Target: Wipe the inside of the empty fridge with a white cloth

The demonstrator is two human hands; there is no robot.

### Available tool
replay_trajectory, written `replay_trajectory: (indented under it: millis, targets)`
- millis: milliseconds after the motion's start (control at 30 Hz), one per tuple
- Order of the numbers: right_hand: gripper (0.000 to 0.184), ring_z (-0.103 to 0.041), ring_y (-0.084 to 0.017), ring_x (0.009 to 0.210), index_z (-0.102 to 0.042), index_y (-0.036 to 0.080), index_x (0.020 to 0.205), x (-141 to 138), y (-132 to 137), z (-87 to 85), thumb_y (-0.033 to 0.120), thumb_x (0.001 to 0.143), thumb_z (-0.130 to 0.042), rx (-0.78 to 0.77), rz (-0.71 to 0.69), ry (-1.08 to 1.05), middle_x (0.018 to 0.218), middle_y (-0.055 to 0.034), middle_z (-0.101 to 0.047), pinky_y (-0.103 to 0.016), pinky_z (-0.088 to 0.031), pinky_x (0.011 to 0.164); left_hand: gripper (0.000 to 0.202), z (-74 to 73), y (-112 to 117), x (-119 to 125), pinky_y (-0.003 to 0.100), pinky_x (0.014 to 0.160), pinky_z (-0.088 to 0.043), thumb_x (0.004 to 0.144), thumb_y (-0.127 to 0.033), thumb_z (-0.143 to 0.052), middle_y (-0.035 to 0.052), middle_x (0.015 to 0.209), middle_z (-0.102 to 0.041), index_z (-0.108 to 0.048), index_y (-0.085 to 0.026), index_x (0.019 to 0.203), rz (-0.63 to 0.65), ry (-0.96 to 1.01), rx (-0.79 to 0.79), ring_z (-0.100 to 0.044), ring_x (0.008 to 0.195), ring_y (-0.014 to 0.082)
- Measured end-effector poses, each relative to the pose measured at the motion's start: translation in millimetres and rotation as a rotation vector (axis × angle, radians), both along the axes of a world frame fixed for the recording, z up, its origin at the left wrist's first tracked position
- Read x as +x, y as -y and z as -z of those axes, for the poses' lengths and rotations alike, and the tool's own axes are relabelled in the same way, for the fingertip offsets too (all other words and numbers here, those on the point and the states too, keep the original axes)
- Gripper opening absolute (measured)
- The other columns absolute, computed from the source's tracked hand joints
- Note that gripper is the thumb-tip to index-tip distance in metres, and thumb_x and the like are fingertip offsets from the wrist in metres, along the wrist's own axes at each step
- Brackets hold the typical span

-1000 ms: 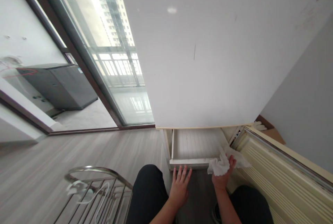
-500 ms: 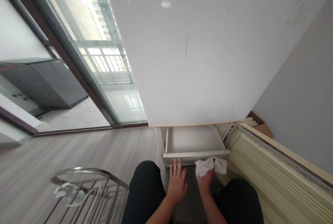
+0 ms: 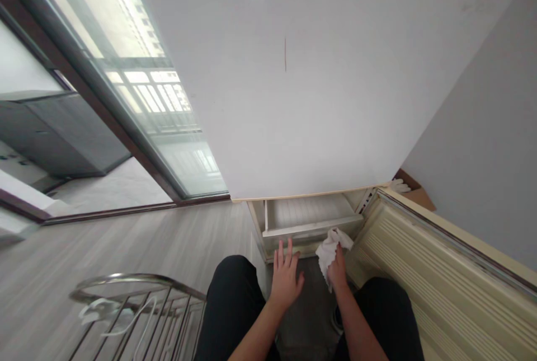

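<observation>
My left hand (image 3: 285, 280) has its fingers spread and holds nothing. Its fingertips are just below the front of a pale, shallow drawer (image 3: 310, 224); I cannot tell if they touch it. A crumpled white cloth (image 3: 329, 252) is bunched in my right hand (image 3: 337, 272), up against the drawer front's right part. The drawer is partly pulled out of a low compartment beneath a large white panel (image 3: 293, 115). To the right an open cream door (image 3: 403, 254) with a ribbed inner face swings out beside my right knee.
A metal rack (image 3: 138, 305) with a white cable on it stands at the lower left. My knees flank both arms. Behind the open door sits a cardboard box (image 3: 419, 197) holding white gloves (image 3: 399, 185). A glass sliding door (image 3: 168, 143) is at the left.
The drawer has slid a little further in. My right hand and the cloth have moved forward with it, the cloth bunching up. My left hand stays spread near the front. The view has shifted slightly.
</observation>
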State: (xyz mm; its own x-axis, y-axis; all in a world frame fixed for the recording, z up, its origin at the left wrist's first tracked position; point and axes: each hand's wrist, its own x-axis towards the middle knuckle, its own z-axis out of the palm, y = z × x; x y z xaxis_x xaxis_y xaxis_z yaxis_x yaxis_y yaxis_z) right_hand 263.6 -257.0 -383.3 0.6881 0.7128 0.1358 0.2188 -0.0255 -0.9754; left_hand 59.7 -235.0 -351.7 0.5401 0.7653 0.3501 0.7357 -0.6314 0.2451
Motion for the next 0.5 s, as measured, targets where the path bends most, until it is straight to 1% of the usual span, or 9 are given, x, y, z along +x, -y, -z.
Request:
replay_trajectory:
  millis: [33, 100, 200, 267, 300, 333, 400, 467, 500]
  targets:
    - [0.062, -0.059, -0.035, 0.126, -0.068, 0.021, 0.113, 0, -3, -2.3, 0.071, 0.081, -0.051, 0.016, 0.012, -0.037, 0.123, -0.0185, -0.068, -0.055, -0.047, 0.112, 0.055, -4.6, -4, 4, 0.064, 0.127, -0.032, 0.089, -0.022, -0.065, 0.0095, 0.18, -0.01, -0.06, -0.021, 0.144, -0.009, 0.021, -0.013, -0.003, 0.165, 0.0404]
    - [0.063, -0.062, -0.034, 0.12, -0.069, 0.021, 0.111, 0, -11, -9.3, 0.073, 0.077, -0.057, 0.044, -0.038, -0.101, 0.122, -0.0179, -0.069, -0.054, -0.049, 0.11, 0.057, -13.4, -13, 14, 0.063, 0.127, -0.032, 0.088, -0.021, -0.066, 0.0127, 0.18, -0.008, -0.06, -0.019, 0.145, -0.033, 0.049, -0.041, -0.005, 0.165, 0.0412]
    - [0.054, -0.065, -0.033, 0.112, -0.069, 0.023, 0.097, 3, -29, -23.9, 0.072, 0.074, -0.063, 0.045, -0.134, -0.172, 0.108, -0.0139, -0.072, -0.049, -0.055, 0.099, 0.062, -24.0, -33, 30, 0.066, 0.124, -0.034, 0.084, -0.023, -0.07, 0.0167, 0.179, -0.007, -0.059, -0.017, 0.145, -0.057, 0.038, -0.084, -0.008, 0.164, 0.0445]
    - [0.049, -0.066, -0.032, 0.107, -0.068, 0.024, 0.092, 8, -42, -34.5, 0.069, 0.075, -0.065, 0.028, -0.17, -0.213, 0.102, -0.0111, -0.072, -0.045, -0.057, 0.092, 0.059, -29.4, -49, 37, 0.067, 0.123, -0.035, 0.084, -0.025, -0.072, 0.0187, 0.179, -0.009, -0.062, -0.016, 0.141, -0.069, 0.013, -0.105, -0.009, 0.163, 0.0462]
    - [0.047, -0.067, -0.031, 0.104, -0.068, 0.023, 0.092, 11, -47, -39.8, 0.067, 0.075, -0.065, 0.024, -0.181, -0.243, 0.101, -0.0101, -0.073, -0.044, -0.056, 0.09, 0.055, -31.7, -57, 39, 0.066, 0.123, -0.035, 0.084, -0.026, -0.072, 0.0193, 0.178, -0.01, -0.064, -0.015, 0.138, -0.079, 0.0, -0.113, -0.009, 0.163, 0.0464]
    - [0.046, -0.067, -0.03, 0.101, -0.068, 0.023, 0.094, 15, -52, -44.7, 0.064, 0.073, -0.066, 0.013, -0.194, -0.284, 0.1, -0.0093, -0.073, -0.043, -0.056, 0.089, 0.053, -33.8, -65, 41, 0.065, 0.123, -0.035, 0.085, -0.026, -0.072, 0.0195, 0.178, -0.011, -0.065, -0.015, 0.136, -0.09, -0.014, -0.12, -0.01, 0.164, 0.0461]
    - [0.05, -0.068, -0.029, 0.091, -0.07, 0.021, 0.098, 23, -57, -52.6, 0.058, 0.064, -0.071, -0.032, -0.23, -0.376, 0.096, -0.0088, -0.075, -0.043, -0.055, 0.087, 0.051, -36.8, -80, 43, 0.063, 0.124, -0.036, 0.087, -0.027, -0.07, 0.0186, 0.178, -0.014, -0.065, -0.015, 0.136, -0.107, -0.042, -0.127, -0.012, 0.164, 0.0447]
    - [0.053, -0.067, -0.027, 0.079, -0.072, 0.019, 0.095, 26, -54, -57.0, 0.054, 0.055, -0.076, -0.092, -0.26, -0.461, 0.087, -0.0088, -0.075, -0.043, -0.056, 0.08, 0.053, -37.9, -94, 45, 0.061, 0.124, -0.036, 0.089, -0.027, -0.068, 0.0162, 0.178, -0.014, -0.063, -0.016, 0.14, -0.114, -0.056, -0.125, -0.013, 0.164, 0.0431]
    - [0.053, -0.066, -0.026, 0.074, -0.072, 0.019, 0.092, 25, -50, -57.9, 0.054, 0.052, -0.077, -0.109, -0.261, -0.514, 0.082, -0.0088, -0.074, -0.042, -0.056, 0.076, 0.055, -37.8, -99, 46, 0.06, 0.125, -0.036, 0.089, -0.028, -0.067, 0.0149, 0.179, -0.014, -0.062, -0.017, 0.143, -0.117, -0.058, -0.123, -0.013, 0.164, 0.0427]
